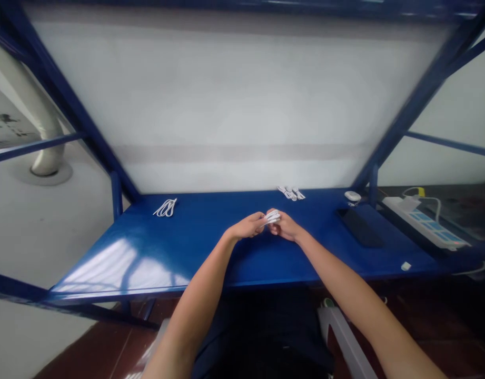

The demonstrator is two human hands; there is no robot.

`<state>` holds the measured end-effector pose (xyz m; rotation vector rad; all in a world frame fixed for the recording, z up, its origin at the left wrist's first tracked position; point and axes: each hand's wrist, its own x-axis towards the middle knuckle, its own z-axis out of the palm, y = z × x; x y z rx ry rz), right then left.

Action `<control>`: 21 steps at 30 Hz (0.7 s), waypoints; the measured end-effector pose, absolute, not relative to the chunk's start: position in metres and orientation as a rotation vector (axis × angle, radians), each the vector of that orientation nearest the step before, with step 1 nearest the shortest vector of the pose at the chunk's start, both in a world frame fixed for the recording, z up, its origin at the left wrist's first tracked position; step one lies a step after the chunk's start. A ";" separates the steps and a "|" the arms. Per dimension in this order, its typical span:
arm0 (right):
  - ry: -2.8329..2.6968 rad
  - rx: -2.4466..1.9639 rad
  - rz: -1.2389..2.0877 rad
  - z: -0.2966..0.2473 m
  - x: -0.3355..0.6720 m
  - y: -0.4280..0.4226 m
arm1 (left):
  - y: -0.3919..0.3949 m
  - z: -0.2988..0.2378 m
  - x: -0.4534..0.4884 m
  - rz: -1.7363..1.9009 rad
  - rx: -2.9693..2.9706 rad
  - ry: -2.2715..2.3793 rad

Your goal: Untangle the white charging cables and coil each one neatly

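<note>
A folded white cable [272,216] is held between my two hands, above the middle of the blue table. My left hand [249,226] is closed on its left end, with the thumb on top. The fingers of my right hand [284,226] are wrapped round the right side of the same bundle. Another coiled white cable [165,208] lies on the table to the left. Several bundled white cables [292,193] lie together at the back edge, just beyond my right hand.
On the blue table [210,263], a dark phone [358,227] lies to the right, with a small white case [352,196] behind it. A small white block [405,266] is near the front right edge. Beyond the table's right side is a white power strip [427,223]. A white panel [242,105] rises behind.
</note>
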<state>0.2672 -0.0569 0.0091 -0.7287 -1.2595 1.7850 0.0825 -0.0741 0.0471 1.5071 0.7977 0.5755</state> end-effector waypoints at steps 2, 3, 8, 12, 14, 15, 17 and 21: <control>-1.232 -0.735 1.779 0.008 0.267 -0.057 | -0.074 0.046 0.084 0.605 1.489 0.799; -1.225 -0.745 1.777 0.009 0.267 -0.057 | -0.074 0.046 0.085 0.618 1.484 0.799; -1.245 -0.796 1.756 0.012 0.266 -0.059 | -0.074 0.040 0.092 0.703 1.470 0.819; -1.274 -0.799 1.738 0.014 0.264 -0.062 | -0.070 0.032 0.095 0.817 1.539 0.824; -1.266 -0.802 1.734 0.015 0.263 -0.062 | -0.068 0.028 0.096 0.888 1.621 0.828; -1.256 -0.811 1.732 0.015 0.262 -0.062 | -0.066 0.026 0.097 0.921 1.661 0.841; -1.240 -0.845 1.721 0.015 0.260 -0.062 | -0.064 0.024 0.097 0.964 1.725 0.884; -1.243 -0.933 1.706 0.014 0.257 -0.061 | -0.061 0.019 0.097 1.024 1.789 1.022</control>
